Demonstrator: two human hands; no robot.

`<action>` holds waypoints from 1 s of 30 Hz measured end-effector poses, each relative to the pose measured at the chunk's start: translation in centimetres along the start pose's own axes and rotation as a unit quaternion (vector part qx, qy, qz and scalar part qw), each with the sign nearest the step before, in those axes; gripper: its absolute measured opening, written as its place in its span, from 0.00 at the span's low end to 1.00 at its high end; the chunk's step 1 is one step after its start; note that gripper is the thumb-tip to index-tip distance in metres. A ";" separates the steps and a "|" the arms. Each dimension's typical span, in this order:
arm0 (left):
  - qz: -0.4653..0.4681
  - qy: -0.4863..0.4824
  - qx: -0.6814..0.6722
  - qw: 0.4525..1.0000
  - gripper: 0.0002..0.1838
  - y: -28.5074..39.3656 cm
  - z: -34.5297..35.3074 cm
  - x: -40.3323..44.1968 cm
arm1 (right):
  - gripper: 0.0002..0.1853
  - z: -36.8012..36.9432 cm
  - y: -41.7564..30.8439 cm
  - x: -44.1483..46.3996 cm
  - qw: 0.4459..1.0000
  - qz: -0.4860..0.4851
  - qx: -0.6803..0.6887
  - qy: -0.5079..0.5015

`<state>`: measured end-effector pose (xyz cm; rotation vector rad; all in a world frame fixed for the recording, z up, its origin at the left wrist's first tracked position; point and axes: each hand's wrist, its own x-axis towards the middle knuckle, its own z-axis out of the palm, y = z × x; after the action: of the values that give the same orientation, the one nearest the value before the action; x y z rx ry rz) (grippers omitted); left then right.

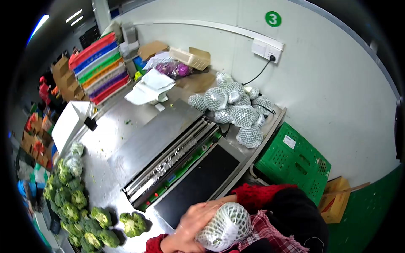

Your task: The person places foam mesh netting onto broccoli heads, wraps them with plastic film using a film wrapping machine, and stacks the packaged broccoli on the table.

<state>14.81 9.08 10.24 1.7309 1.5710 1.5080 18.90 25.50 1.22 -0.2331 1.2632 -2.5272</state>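
Close to my body is a round foam-netted bundle (228, 225) in clear film; what is inside cannot be made out clearly. My left hand (183, 236) curls around its left side, thumb low against the net. My right hand (206, 211) reaches across from the right and rests along the bundle's upper side, its fingers partly overlapping the left hand. Just beyond the hands lies the dark flat plate (200, 185) of a steel film-wrapping machine (164, 168). A single broccoli head (133, 224) sits on the steel table left of my hands.
A pile of broccoli (74, 206) covers the table's left side. Several netted bundles (236, 105) are heaped by the wall. A green crate (295, 162) stands at right, above a cardboard box (335, 200). Stacked coloured trays (101, 67) and white paper (150, 87) are at the back.
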 end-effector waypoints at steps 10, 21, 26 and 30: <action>-0.191 0.165 -0.142 0.957 0.39 -8.0 2.2 7.4 | 0.34 -9.7 -3.0 -5.4 0.917 -0.219 0.158 0.293; -0.274 0.188 -0.091 0.939 0.27 -14.2 0.5 1.4 | 0.40 -42.5 -27.6 3.9 0.800 -0.267 -0.024 0.536; -0.257 0.339 -0.036 0.904 0.24 -12.7 -2.3 -2.2 | 0.40 -40.4 -23.7 14.9 0.739 -0.157 -0.349 0.554; -0.279 0.578 0.135 0.755 0.15 -8.6 -6.6 -9.5 | 0.41 -33.3 -17.9 20.6 0.672 -0.102 -0.574 0.456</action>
<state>6.71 1.04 1.36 0.0804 2.6087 2.1511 -13.24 53.63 -4.20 0.7985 3.2117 -1.4583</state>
